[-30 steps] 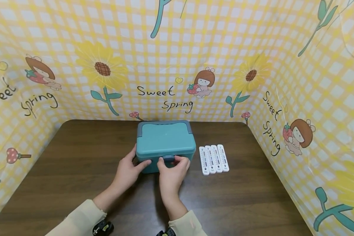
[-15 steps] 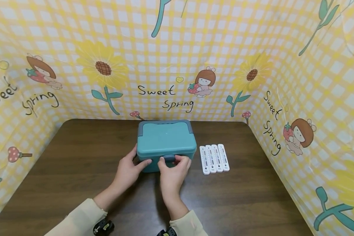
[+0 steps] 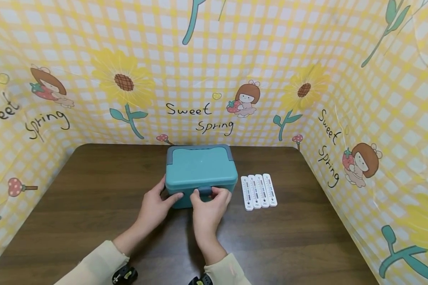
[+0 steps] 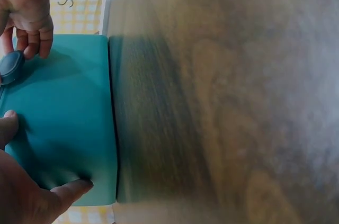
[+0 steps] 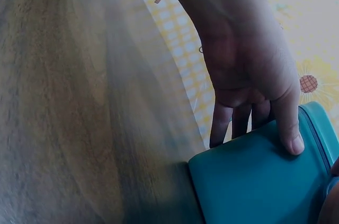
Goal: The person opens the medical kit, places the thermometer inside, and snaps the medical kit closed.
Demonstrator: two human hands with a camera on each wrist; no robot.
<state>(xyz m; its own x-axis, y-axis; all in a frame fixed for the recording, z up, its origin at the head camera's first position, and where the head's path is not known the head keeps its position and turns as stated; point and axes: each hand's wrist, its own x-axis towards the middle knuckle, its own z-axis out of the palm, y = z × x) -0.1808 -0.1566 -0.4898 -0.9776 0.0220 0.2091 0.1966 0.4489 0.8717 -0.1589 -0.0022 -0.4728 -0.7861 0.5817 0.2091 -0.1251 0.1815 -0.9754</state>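
- Sitting just below the middle of the head view, the teal box (image 3: 182, 202) stood on the brown bench (image 3: 92, 206), its lid (image 3: 201, 166) down.
- At its left in that view, the left hand (image 3: 157, 202) grasped the box's near corner, thumb on the front face, fingers along the side.
- In the lower middle of the same frame, the right hand (image 3: 207, 211) pinched the dark latch (image 3: 205, 191) between thumb and fingers.
- Right of the box, near but apart, four white strips (image 3: 259, 192) lay side by side; a hard sideways tug could have dragged the box into them.
- In the left wrist view, the box filled the left of the frame, the latch at its edge under the right hand's grip; that rounded, smooth-looking piece might have let the fingertips slip.
- In the right wrist view, the box took the lower right corner, the left hand's grip straddling its edge. Had that hold loosened, a pull on the latch could have slid or tipped the whole box.
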